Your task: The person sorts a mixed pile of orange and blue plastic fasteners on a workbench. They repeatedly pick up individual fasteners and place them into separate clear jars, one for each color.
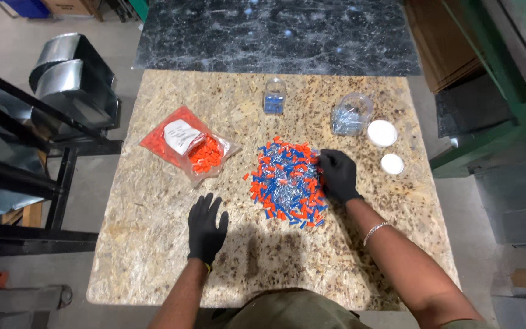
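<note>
Seen from above, a speckled stone-patterned tabletop point(153, 244) holds a heap of small orange and blue plastic wire connectors point(286, 181). The black-gloved right hand point(337, 175) rests on the heap's right edge, fingers curled among pieces; whether it grips any is unclear. The black-gloved left hand point(206, 228) lies flat, fingers spread, empty, left of the heap.

Right hand point(338, 175) rests on, perhaps grips, orange-and-blue connector pile point(286, 181).

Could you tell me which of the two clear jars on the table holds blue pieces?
The smaller jar, at the far middle, holds blue pieces. The larger jar, right of it, holds pale, clear-looking contents.
</note>
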